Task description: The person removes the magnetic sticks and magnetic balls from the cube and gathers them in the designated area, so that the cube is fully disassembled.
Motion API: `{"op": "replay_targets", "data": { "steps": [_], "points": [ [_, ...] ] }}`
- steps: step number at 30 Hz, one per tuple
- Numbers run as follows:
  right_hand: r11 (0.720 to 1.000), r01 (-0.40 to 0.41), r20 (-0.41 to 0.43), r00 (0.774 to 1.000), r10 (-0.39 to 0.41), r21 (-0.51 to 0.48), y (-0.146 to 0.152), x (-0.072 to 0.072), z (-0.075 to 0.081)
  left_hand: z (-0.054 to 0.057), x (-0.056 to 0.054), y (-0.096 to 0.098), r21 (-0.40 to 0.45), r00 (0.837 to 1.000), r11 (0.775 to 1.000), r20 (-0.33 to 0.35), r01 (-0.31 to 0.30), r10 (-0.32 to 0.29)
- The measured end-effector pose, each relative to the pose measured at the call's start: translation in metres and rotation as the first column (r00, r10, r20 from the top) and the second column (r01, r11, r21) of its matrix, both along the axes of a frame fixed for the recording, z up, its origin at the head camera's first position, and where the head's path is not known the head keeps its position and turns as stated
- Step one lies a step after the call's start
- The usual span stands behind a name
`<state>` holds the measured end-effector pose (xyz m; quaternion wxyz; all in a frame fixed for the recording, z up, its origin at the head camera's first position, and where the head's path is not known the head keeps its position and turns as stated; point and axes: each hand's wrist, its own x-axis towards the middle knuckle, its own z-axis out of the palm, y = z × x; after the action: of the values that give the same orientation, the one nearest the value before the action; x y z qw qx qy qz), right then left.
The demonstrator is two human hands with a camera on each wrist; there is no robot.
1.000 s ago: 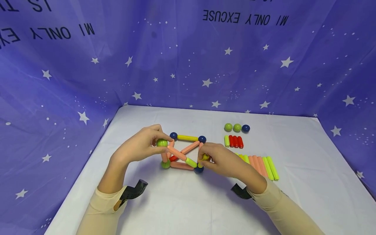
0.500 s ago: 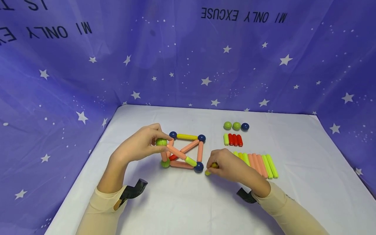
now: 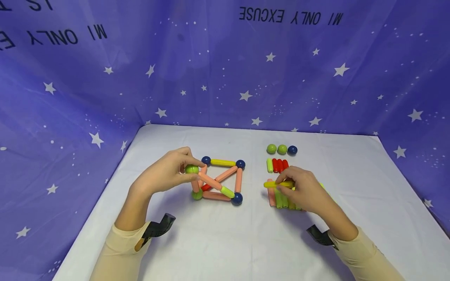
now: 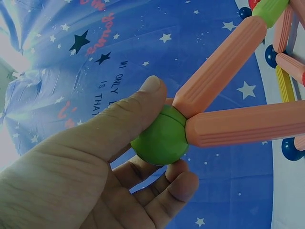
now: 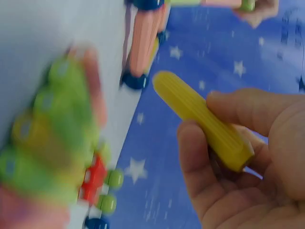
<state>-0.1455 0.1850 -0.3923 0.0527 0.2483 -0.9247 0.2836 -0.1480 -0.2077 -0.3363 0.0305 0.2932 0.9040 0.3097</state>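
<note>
The left hand [image 3: 168, 171] pinches one green ball [image 4: 162, 138] at the raised corner of a stick frame [image 3: 216, 196]; one lower green ball [image 3: 197, 194] and three blue balls [image 3: 237, 198] mark other corners. The right hand [image 3: 306, 189] grips one yellow stick [image 3: 270, 184] over a stick row [image 3: 279, 200], too covered to count. Beyond lie four short sticks [image 3: 275, 165], one green, three red, then three loose balls [image 3: 282, 149].
</note>
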Motion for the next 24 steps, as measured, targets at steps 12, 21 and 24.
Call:
{"op": "replay_targets", "data": {
  "steps": [12, 21, 24],
  "points": [
    [0.936, 0.347, -0.073, 0.937, -0.343, 0.061, 0.086, -0.003, -0.002, -0.001, 0.0, 0.0, 0.009, 1.0, 1.0, -0.004, -0.001, 0.001],
    [0.87, 0.452, 0.067, 0.879, -0.472, 0.197, 0.126, 0.003, -0.017, -0.003, 0.0, -0.001, 0.017, 1.0, 1.0, 0.013, -0.008, 0.008],
    [0.86, 0.445, 0.16, 0.857, -0.49, 0.249, 0.132, 0.004, -0.023, -0.002, 0.0, 0.0, 0.013, 1.0, 1.0, 0.004, -0.006, 0.006]
  ]
}}
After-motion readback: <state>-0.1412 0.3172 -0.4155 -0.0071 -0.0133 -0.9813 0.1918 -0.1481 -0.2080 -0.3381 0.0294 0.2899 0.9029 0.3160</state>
